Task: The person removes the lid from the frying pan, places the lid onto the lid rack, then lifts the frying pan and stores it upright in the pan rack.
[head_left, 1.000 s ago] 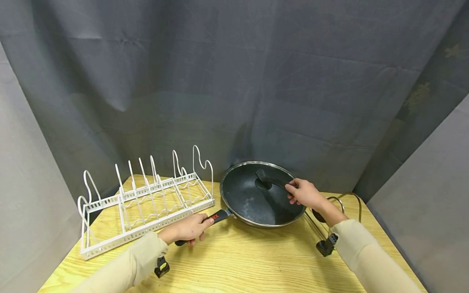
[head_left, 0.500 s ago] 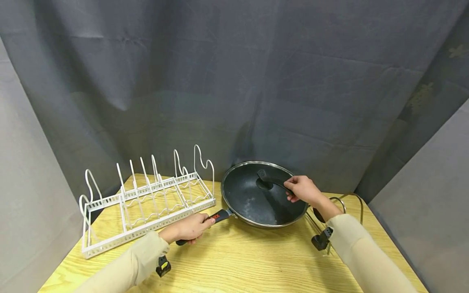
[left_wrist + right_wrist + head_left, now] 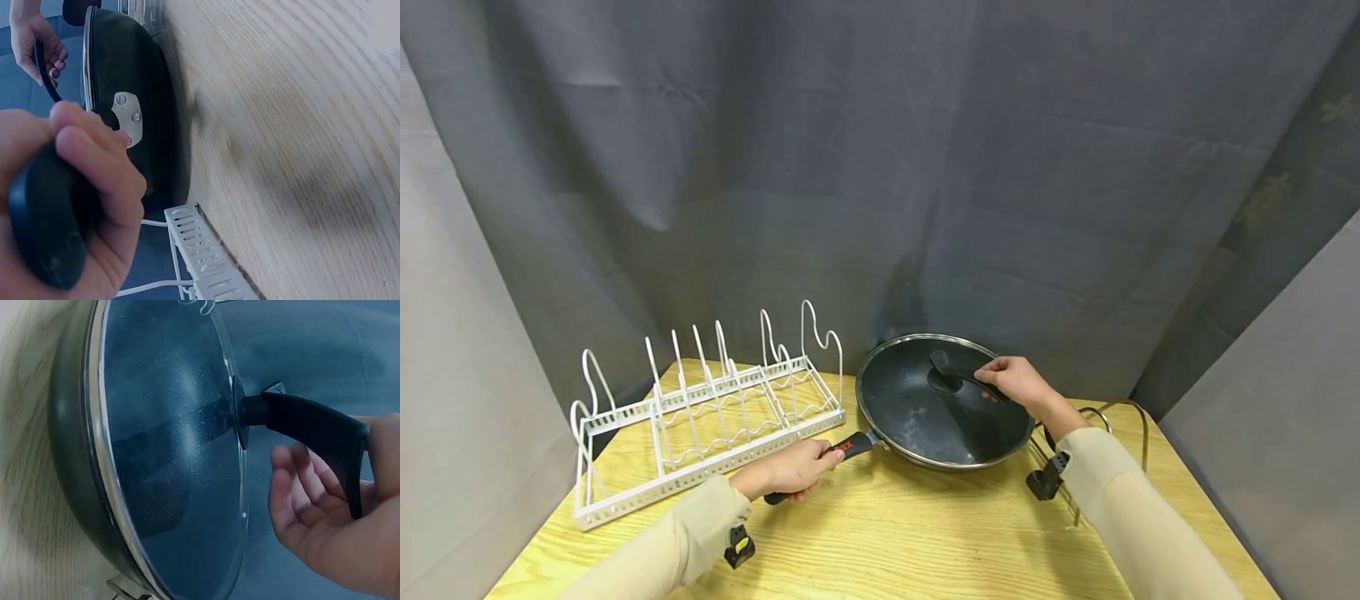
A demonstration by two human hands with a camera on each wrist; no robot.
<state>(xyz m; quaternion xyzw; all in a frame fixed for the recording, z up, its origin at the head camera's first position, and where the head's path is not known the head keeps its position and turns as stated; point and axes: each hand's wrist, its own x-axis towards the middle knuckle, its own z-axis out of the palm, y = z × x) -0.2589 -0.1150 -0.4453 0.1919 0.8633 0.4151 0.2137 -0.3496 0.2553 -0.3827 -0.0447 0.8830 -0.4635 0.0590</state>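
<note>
A dark wok [image 3: 67,437] stands on the wooden table, covered by a glass lid [image 3: 910,408] with a metal rim. My left hand [image 3: 797,468] grips the wok's black handle [image 3: 854,446], which points toward the front left. In the left wrist view, the fingers wrap around the handle [image 3: 44,219]. My right hand [image 3: 1018,385] holds the free end of the lid's curved black handle [image 3: 319,422], thumb above and fingers curled below it. The lid lies on the wok's rim in the right wrist view.
A white wire pot rack [image 3: 700,467] with upright dividers stands left of the wok, near the left forearm. Bent metal rods [image 3: 1145,429] of another stand show behind the right wrist. A grey curtain [image 3: 880,167] hangs close behind the table [image 3: 910,542].
The right wrist has swung slightly left while the fingers stay on the lid's handle. The left hand keeps its grip on the wok handle. The whole head view has shifted a little.
</note>
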